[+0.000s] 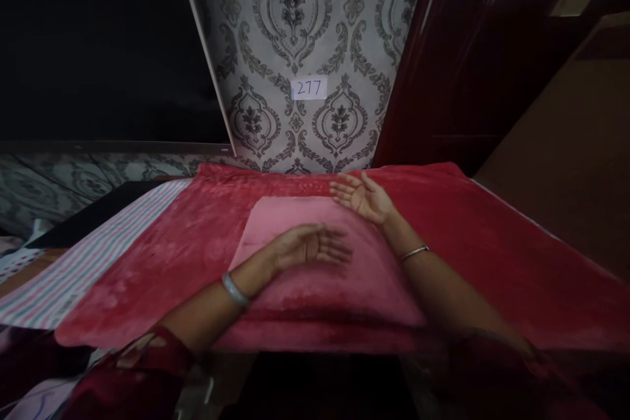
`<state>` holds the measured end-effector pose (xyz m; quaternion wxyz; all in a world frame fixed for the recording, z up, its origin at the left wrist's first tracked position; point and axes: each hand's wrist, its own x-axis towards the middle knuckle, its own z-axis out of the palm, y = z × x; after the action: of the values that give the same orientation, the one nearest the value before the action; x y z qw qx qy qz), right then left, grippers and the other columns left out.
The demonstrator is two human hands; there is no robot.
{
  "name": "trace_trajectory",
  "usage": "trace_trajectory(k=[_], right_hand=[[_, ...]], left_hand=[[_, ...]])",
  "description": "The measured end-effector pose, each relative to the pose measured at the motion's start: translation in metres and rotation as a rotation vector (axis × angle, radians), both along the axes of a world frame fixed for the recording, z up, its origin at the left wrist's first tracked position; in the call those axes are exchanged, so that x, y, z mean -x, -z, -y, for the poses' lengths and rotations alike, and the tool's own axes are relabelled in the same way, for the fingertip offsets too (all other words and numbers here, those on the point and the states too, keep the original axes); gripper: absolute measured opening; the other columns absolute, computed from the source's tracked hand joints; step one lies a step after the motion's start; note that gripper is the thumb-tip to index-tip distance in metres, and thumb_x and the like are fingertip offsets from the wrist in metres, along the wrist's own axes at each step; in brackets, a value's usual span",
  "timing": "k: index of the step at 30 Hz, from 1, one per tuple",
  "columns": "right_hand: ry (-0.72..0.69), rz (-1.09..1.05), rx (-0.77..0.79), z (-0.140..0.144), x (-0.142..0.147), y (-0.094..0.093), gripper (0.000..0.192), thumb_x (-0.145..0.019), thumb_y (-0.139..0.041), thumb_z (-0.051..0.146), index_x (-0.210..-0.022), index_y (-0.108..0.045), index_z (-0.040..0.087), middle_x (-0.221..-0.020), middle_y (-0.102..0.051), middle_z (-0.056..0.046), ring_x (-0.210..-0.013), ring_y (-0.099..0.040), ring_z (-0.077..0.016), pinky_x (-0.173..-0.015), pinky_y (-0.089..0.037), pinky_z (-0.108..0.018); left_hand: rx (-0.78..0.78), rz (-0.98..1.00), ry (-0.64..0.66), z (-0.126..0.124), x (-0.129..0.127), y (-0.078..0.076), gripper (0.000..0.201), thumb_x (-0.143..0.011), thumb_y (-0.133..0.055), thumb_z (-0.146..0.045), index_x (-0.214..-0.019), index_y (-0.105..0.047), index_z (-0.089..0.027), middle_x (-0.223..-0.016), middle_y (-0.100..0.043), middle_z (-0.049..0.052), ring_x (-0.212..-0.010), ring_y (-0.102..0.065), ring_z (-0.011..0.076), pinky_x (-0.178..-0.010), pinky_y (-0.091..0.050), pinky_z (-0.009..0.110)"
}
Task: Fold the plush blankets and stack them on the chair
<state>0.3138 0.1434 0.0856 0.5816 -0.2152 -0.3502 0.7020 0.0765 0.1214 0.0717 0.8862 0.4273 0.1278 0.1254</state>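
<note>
A pink piece of soft fabric (295, 289), roughly square and perhaps folded, lies on a red plush blanket (167, 243). Above its middle is my left hand (311, 246), fingers stretched out and slightly blurred, holding nothing. My right hand (361, 198) is turned palm up near the fabric's far edge, its fingers spread and nothing in them. Whether either hand touches the fabric is hard to tell. Each wrist wears a metal bangle.
Under the blanket's left side shows a striped cloth (113, 243). A large dark screen (98, 46) stands at the back left, a dark red glossy panel (457, 65) at the right. A paper label reading 277 (309, 87) is on the patterned wall.
</note>
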Motion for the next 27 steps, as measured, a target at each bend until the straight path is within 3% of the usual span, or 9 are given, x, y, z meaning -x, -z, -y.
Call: trace_trajectory(k=[3, 5, 7, 11, 18, 23, 27], right_hand=[[-0.239, 0.102, 0.030, -0.004, 0.022, 0.019, 0.052, -0.103, -0.028, 0.054, -0.128, -0.054, 0.016, -0.121, -0.069, -0.017, -0.109, -0.069, -0.0265, -0.097, -0.051, -0.049], [-0.303, 0.130, 0.080, -0.008, 0.030, 0.037, 0.050, -0.103, -0.030, 0.053, -0.128, -0.053, 0.016, -0.123, -0.068, -0.017, -0.110, -0.069, -0.0264, -0.100, -0.048, -0.050], [-0.304, 0.110, 0.104, -0.012, 0.032, 0.053, 0.045, -0.102, -0.036, 0.052, -0.126, -0.052, 0.017, -0.126, -0.067, -0.017, -0.112, -0.068, -0.0250, -0.104, -0.046, -0.049], [-0.315, 0.059, 0.074, -0.014, 0.028, 0.067, 0.039, -0.101, -0.043, 0.049, -0.128, -0.050, 0.021, -0.133, -0.064, -0.015, -0.117, -0.066, -0.0235, -0.107, -0.043, -0.049], [-0.307, 0.061, 0.068, -0.011, 0.029, 0.069, 0.038, -0.102, -0.040, 0.049, -0.127, -0.050, 0.022, -0.134, -0.064, -0.014, -0.117, -0.066, -0.0227, -0.107, -0.043, -0.047], [-0.225, 0.104, 0.094, -0.011, 0.035, 0.060, 0.035, -0.103, -0.039, 0.046, -0.123, -0.050, 0.020, -0.123, -0.069, -0.014, -0.107, -0.070, -0.0223, -0.100, -0.049, -0.047], [-0.111, 0.101, 0.151, 0.008, 0.036, 0.043, 0.040, -0.103, -0.037, 0.049, -0.124, -0.050, 0.018, -0.112, -0.072, -0.014, -0.100, -0.072, -0.0238, -0.095, -0.053, -0.048]], left_hand=[[0.052, -0.052, 0.036, 0.019, 0.002, 0.033, 0.038, -0.096, -0.049, -0.029, -0.121, -0.067, -0.006, -0.117, -0.071, 0.023, -0.108, -0.070, 0.0315, -0.103, -0.043, 0.046], [0.087, -0.034, -0.008, 0.019, 0.003, 0.049, 0.038, -0.096, -0.050, -0.029, -0.122, -0.067, -0.007, -0.119, -0.071, 0.023, -0.110, -0.069, 0.0315, -0.103, -0.042, 0.046], [0.117, -0.005, -0.016, 0.018, 0.004, 0.055, 0.038, -0.096, -0.051, -0.029, -0.123, -0.067, -0.007, -0.121, -0.070, 0.023, -0.112, -0.068, 0.0320, -0.105, -0.041, 0.047], [0.158, 0.007, -0.007, 0.020, 0.002, 0.049, 0.036, -0.097, -0.052, -0.029, -0.124, -0.067, -0.010, -0.124, -0.069, 0.020, -0.113, -0.067, 0.0309, -0.104, -0.042, 0.045], [0.155, 0.008, 0.019, 0.020, 0.002, 0.047, 0.036, -0.097, -0.055, -0.031, -0.129, -0.064, -0.017, -0.131, -0.066, 0.017, -0.115, -0.067, 0.0322, -0.105, -0.041, 0.048], [0.127, -0.018, 0.016, 0.017, 0.000, 0.048, 0.035, -0.097, -0.054, -0.030, -0.126, -0.064, -0.014, -0.129, -0.067, 0.018, -0.114, -0.067, 0.0329, -0.104, -0.042, 0.046], [0.097, -0.013, -0.078, 0.028, 0.006, 0.027, 0.034, -0.097, -0.049, -0.024, -0.124, -0.064, -0.008, -0.124, -0.068, 0.021, -0.113, -0.068, 0.0337, -0.102, -0.044, 0.046]])
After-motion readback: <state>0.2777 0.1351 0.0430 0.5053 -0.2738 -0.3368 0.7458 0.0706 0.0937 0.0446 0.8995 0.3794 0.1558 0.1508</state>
